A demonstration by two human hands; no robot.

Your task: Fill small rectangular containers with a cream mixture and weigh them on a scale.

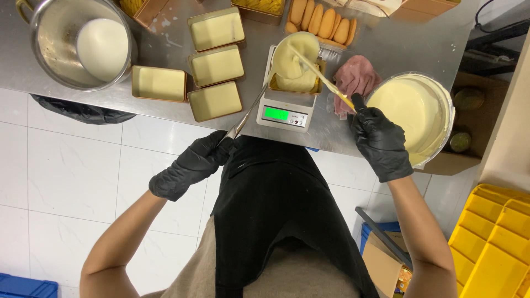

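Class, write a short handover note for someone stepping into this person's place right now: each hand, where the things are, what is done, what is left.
Left hand: gloved, holds the ladle of cream above the tin on the scale.
Right hand: gloved, scrapes the ladle with a spatula.
Cream bowl sits at the right; pot at far left.
Done: four tins filled and set left of the scale.
Left: the tin on the scale is part filled; finish it to weight.

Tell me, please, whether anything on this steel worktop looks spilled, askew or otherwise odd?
Pale splashes mark the worktop between the big pot and the filled tins. A pink cloth lies crumpled beside the scale. Nothing else stands out.
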